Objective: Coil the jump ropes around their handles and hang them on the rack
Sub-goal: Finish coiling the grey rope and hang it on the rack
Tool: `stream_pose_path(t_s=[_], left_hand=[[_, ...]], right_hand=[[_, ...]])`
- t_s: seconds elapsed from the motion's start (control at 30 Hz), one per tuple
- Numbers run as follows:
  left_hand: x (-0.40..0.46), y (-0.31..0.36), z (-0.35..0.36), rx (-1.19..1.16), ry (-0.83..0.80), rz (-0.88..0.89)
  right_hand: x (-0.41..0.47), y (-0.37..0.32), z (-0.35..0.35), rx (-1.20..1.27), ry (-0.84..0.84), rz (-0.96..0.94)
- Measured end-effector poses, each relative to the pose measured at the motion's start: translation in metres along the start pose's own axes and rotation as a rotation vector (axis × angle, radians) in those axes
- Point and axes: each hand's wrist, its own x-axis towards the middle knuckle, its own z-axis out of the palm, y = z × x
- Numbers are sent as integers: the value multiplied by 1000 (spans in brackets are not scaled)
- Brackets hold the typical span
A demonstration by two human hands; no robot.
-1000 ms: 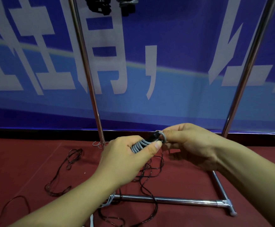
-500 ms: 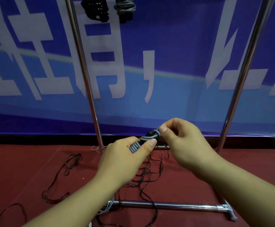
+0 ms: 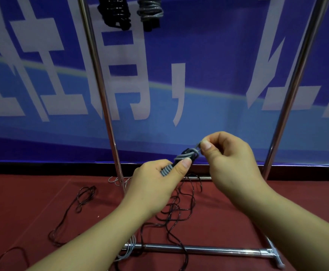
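Head view. Item: grey jump rope (image 3: 176,160), coiled round its dark handles, held low in front of the rack (image 3: 101,90). Left hand (image 3: 155,184): grip curled round the coiled bundle, thumb pressed on top. Right hand (image 3: 228,159): grip pinching the grey rope's free end just beyond the handle tips. Handling, judged: light, supple cord, apt to spring loose; best held by the rigid handles, end kept taut. Also present: two coiled ropes (image 3: 132,12) hanging above; loose black rope (image 3: 179,208) on the red floor (image 3: 32,192).
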Motion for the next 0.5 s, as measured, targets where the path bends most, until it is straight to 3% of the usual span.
stream_pose_path(t_s=[0.17, 0.27, 0.5], left_hand=[[2, 17, 11, -188, -80, -128], [9, 34, 11, -256, -25, -194], [43, 84, -18, -164, 18, -114]], right_hand=[[9, 3, -4, 136, -43, 3], [18, -9, -8, 192, -42, -3], [68, -62, -20, 150, -56, -41]])
